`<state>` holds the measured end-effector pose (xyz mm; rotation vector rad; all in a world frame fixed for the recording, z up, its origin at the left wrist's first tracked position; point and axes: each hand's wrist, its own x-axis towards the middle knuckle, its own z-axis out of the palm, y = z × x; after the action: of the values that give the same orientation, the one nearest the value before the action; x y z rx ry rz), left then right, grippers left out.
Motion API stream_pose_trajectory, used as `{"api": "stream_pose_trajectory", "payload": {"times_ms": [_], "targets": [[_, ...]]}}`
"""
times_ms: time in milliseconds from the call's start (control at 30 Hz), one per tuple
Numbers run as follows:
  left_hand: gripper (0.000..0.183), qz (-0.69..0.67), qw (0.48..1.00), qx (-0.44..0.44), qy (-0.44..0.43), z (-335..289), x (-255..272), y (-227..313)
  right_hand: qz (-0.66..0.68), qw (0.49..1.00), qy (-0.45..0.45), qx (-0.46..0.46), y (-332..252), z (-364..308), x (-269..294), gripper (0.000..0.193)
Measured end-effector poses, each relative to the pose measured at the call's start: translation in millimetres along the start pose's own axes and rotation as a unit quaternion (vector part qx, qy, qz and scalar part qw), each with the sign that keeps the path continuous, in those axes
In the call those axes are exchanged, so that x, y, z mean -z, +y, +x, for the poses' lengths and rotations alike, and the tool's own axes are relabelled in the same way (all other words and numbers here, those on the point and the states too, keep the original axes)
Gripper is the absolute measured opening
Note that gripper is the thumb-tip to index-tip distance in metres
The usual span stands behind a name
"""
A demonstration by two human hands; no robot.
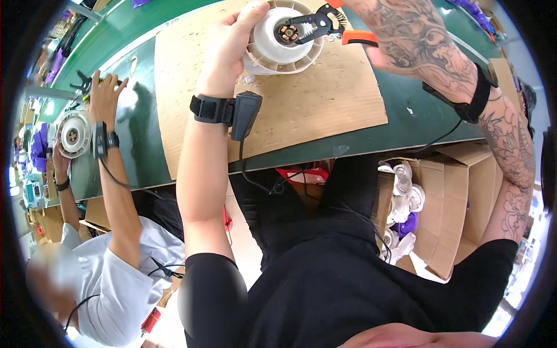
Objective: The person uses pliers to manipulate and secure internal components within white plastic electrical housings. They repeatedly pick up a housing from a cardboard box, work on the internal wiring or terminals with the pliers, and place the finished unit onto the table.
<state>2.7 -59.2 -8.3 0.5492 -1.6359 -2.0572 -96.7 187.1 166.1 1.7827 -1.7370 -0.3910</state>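
My left hand (229, 46) grips the rim of a round white plastic housing (278, 49) with a metal hub in its middle. The housing is tilted up over a cardboard sheet (325, 104) on the green table (418, 130). My right hand (406, 35), tattooed, holds black pliers with orange handles (325, 24). Their jaws sit at the housing's hub. Each of my wrists carries a black strap, and the left strap holds a small black device with a cable.
At the left a co-worker in a white shirt holds a similar white round housing (72, 134) with one hand and reaches up the table with the other hand (104, 95). An open cardboard box (452, 209) with white and purple parts stands below the table's right edge.
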Motion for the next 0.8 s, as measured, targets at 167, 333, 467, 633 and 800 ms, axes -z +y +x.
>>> {"api": "stream_pose_trajectory", "payload": {"times_ms": [167, 333, 467, 633, 800], "targets": [[0.041, -0.012, 0.999, -0.001, 0.033, -5, 17, -4, -0.021, 0.998, -0.066, 0.000, -18, 28, 2, 0.062], [0.043, -0.030, 0.999, -0.005, 0.013, 3, -10, -1, -0.074, 0.994, -0.081, -0.020, -13, 20, 7, 0.063], [0.044, -0.049, 0.998, -0.003, 0.026, 4, -11, -3, -0.090, 0.985, -0.144, -0.030, -19, 29, 21, 0.064], [0.044, -0.046, 0.998, -0.003, 0.050, -3, -3, -3, -0.049, 0.981, -0.187, -0.025, -26, 50, 33, 0.064], [0.044, -0.045, 0.998, 0.000, 0.047, 1, -6, -3, -0.074, 0.976, -0.200, -0.039, -28, 43, 36, 0.065]]}}
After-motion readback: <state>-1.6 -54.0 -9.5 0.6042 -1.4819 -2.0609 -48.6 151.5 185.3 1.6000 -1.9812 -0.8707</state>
